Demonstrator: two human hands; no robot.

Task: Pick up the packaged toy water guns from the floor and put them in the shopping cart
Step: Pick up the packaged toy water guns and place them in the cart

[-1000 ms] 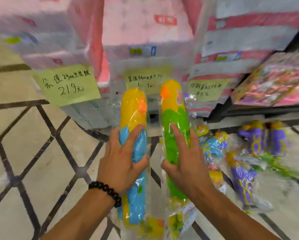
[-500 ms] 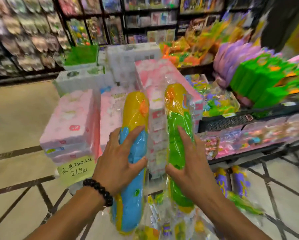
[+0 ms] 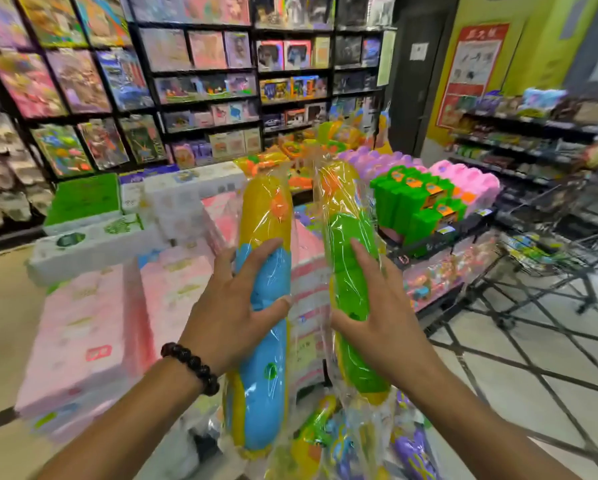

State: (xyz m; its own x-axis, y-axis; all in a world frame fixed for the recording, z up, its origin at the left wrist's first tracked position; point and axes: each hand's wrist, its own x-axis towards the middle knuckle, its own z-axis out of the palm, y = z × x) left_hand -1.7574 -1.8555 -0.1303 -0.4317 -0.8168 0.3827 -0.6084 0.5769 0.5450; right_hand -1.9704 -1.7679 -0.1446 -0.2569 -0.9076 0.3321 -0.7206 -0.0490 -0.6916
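Clear plastic wraps both toys in the head view. The left hand point(image 3: 233, 311) grips the blue and yellow water gun point(image 3: 264, 306) around its middle, with the thumb on one side and the fingers spread across the front. A dark bead bracelet point(image 3: 191, 368) sits on that wrist. The right hand point(image 3: 377, 306) grips the green and yellow water gun point(image 3: 351, 271) the same way, fingers curled round its side. Both guns stand nearly upright, side by side and a little apart, held up in the air in front of the person.

More packaged water guns point(image 3: 356, 448) lie low down by the bottom edge, under the two held ones. The shopping cart point(image 3: 554, 216) stands off to the right, well apart from the hands. It is blurry, and I cannot tell what is inside its wire basket.

Pink packs point(image 3: 89, 323) are stacked on the left. Behind them, black shelves point(image 3: 207, 74) hold many toy boxes.
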